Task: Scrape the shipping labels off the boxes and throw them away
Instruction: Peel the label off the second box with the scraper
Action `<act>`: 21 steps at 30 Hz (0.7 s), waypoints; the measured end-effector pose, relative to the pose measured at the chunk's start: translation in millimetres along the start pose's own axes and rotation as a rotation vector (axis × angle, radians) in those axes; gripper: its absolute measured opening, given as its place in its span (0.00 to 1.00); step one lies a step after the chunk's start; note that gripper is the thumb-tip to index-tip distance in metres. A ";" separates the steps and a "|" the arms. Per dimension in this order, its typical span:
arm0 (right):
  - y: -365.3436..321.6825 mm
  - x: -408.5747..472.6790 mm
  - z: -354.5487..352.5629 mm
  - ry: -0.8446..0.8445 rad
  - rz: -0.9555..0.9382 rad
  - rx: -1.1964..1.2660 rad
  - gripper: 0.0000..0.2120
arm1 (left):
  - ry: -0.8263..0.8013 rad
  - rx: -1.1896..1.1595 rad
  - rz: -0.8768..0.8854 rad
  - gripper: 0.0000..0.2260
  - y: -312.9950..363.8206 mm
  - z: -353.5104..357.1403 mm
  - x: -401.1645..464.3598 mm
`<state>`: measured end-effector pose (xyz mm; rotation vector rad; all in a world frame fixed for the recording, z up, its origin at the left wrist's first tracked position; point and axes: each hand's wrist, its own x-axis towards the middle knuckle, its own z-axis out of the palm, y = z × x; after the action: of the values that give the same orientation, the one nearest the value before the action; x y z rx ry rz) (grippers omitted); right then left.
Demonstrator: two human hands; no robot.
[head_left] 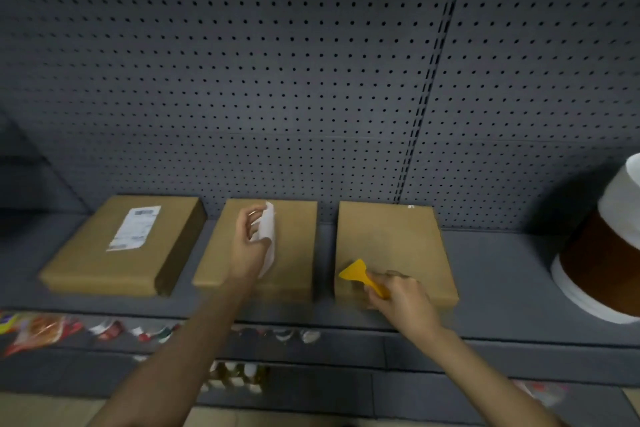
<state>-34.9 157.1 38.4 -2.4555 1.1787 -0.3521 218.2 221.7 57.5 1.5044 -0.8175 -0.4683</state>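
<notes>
Nearest in, the right hand [401, 291] grips a yellow scraper [363, 276], blade over the right box [391, 246], whose top is bare. Further on, the left hand [251, 239] pinches a peeled white label [268, 239], curling, above the middle box [294, 246]. The left box [104, 253] carries its label [135, 227], flat. A bin [606, 253] stands far right, contents unseen.

A grey pegboard [277, 80] rises behind the shelf [502, 270]. Snack packets [41, 328] and small jars [235, 374] sit below that shelf.
</notes>
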 end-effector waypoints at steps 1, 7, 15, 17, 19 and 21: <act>-5.2 -4.9 4.3 -0.006 -0.007 -0.001 0.16 | 0.012 0.021 0.000 0.19 1.0 -6.9 -8.6; -39.0 -11.9 19.4 -0.045 -0.100 0.023 0.13 | 0.037 0.128 -0.033 0.18 -3.9 -52.0 -21.7; -78.8 35.5 40.7 -0.084 -0.056 -0.044 0.17 | 0.000 0.290 -0.068 0.05 -13.1 -97.3 29.6; -92.8 48.3 52.2 -0.119 -0.018 -0.035 0.15 | 0.011 0.350 0.005 0.06 -18.9 -111.0 54.2; -107.4 59.7 66.4 -0.175 0.019 -0.034 0.13 | 0.013 0.411 0.078 0.08 -24.7 -122.9 81.1; -120.9 72.1 79.8 -0.211 0.057 -0.058 0.13 | -0.054 0.403 0.034 0.07 -28.9 -131.1 102.6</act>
<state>123.3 188.2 25.6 -2.4319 1.1801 -0.0413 386.5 235.2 63.6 1.8501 -1.0215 -0.3315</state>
